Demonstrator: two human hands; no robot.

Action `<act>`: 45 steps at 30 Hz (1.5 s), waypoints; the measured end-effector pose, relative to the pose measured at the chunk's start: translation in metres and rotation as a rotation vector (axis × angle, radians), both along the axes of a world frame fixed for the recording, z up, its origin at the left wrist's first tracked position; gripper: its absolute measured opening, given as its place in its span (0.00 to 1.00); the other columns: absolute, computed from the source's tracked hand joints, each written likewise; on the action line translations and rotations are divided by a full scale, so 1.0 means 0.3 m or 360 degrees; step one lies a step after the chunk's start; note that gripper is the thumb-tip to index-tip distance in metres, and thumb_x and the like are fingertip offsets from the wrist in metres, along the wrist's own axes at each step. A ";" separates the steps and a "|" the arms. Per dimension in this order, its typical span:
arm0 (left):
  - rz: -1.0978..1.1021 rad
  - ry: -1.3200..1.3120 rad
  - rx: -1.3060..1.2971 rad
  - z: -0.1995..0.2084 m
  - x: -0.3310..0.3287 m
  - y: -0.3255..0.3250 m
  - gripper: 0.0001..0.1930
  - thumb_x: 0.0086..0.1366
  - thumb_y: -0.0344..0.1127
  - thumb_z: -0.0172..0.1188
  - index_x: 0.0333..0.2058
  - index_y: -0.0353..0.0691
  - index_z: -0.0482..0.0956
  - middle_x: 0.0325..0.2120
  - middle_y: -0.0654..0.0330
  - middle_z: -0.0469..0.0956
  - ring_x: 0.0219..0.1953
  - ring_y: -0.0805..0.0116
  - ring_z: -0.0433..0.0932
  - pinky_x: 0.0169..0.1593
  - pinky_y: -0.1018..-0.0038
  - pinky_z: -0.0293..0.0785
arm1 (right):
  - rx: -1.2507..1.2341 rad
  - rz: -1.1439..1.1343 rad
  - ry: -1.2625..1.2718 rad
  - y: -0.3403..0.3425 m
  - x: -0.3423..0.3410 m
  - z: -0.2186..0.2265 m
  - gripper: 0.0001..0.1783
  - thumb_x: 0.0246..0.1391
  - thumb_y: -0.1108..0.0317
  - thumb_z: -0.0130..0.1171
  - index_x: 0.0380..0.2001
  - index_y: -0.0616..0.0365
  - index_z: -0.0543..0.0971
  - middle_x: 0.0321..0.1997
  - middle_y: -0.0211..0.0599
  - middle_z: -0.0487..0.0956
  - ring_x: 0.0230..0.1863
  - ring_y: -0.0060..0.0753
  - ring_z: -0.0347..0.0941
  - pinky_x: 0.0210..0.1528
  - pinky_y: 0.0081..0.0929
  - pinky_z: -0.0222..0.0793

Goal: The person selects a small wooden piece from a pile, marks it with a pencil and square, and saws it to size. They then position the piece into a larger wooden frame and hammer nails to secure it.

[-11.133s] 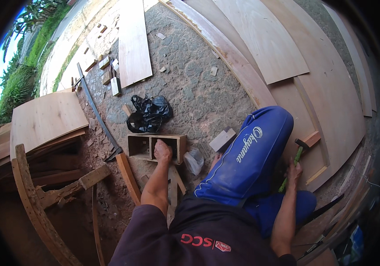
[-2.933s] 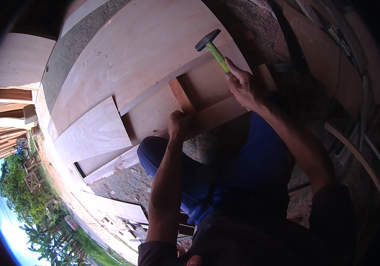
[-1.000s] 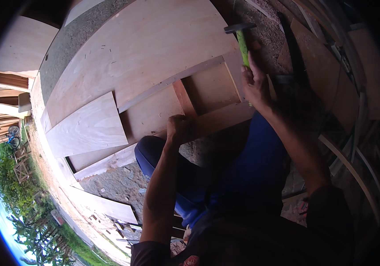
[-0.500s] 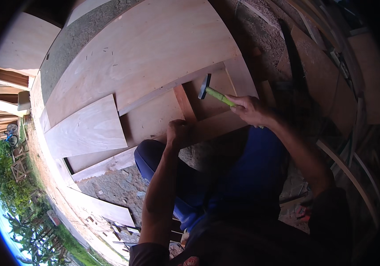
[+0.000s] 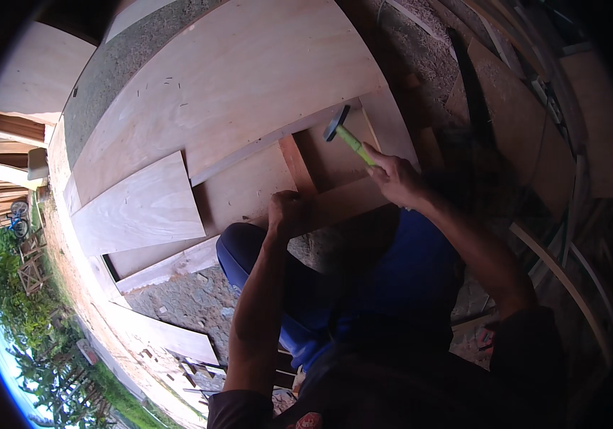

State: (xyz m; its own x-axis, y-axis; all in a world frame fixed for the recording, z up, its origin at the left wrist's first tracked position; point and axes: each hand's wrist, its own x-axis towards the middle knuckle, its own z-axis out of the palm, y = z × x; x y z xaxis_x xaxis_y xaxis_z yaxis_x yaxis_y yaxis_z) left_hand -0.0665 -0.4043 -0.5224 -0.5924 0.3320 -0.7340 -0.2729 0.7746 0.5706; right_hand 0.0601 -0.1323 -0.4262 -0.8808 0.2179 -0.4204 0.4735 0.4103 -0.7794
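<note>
My right hand (image 5: 396,179) is wrapped round the yellow-green handle of a hammer (image 5: 351,146). The dark hammer head is raised over the right-hand opening of a wooden frame panel (image 5: 349,200). My left hand (image 5: 285,213) is closed at the near rail, beside the lower end of a reddish wooden crosspiece (image 5: 296,166). Whatever its fingers pinch is hidden. A large plywood sheet (image 5: 242,79) covers the far part of the frame. To the left, a smaller plywood piece (image 5: 142,204) lies across the frame.
Several loose nails lie on the large sheet. My knee (image 5: 238,247) in blue trousers is against the near rail. Another flat board (image 5: 167,332) rests on the rubble floor at lower left. Scrap boards and curved strips (image 5: 564,275) crowd the right side.
My right hand has shifted slightly down, and the hammer now tilts with its head farther up and to the right. My left hand stays at the crosspiece's lower end.
</note>
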 end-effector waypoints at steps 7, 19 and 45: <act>0.0091 -0.0008 0.0036 0.034 0.022 0.042 0.19 0.57 0.41 0.65 0.38 0.29 0.85 0.28 0.47 0.85 0.30 0.60 0.86 0.38 0.69 0.82 | 0.0081 -0.0065 0.0140 -0.003 0.044 -0.104 0.30 0.65 0.67 0.54 0.69 0.44 0.64 0.19 0.40 0.73 0.12 0.24 0.66 0.20 0.29 0.68; 0.0029 0.0099 0.0056 -0.045 0.024 -0.015 0.21 0.56 0.45 0.66 0.37 0.28 0.85 0.30 0.45 0.84 0.33 0.56 0.86 0.39 0.65 0.81 | 0.0113 0.0709 -0.0188 -0.083 0.042 0.032 0.29 0.68 0.66 0.47 0.71 0.41 0.59 0.21 0.40 0.75 0.16 0.27 0.70 0.18 0.30 0.69; 0.0930 -0.0693 0.1545 0.206 0.335 0.077 0.17 0.69 0.48 0.56 0.37 0.37 0.76 0.29 0.60 0.78 0.29 0.64 0.75 0.36 0.71 0.71 | -0.0303 -0.0150 0.0304 -0.369 0.031 0.142 0.09 0.62 0.65 0.61 0.34 0.60 0.77 0.21 0.28 0.74 0.22 0.16 0.69 0.23 0.24 0.69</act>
State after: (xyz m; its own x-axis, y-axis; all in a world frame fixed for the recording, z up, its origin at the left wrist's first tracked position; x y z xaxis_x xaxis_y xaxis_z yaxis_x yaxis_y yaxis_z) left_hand 0.0341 -0.3812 -0.4606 -0.6025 0.6195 -0.5032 -0.7516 -0.2282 0.6189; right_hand 0.0694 -0.2428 -0.3836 -0.9276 0.2356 -0.2900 0.3398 0.2090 -0.9170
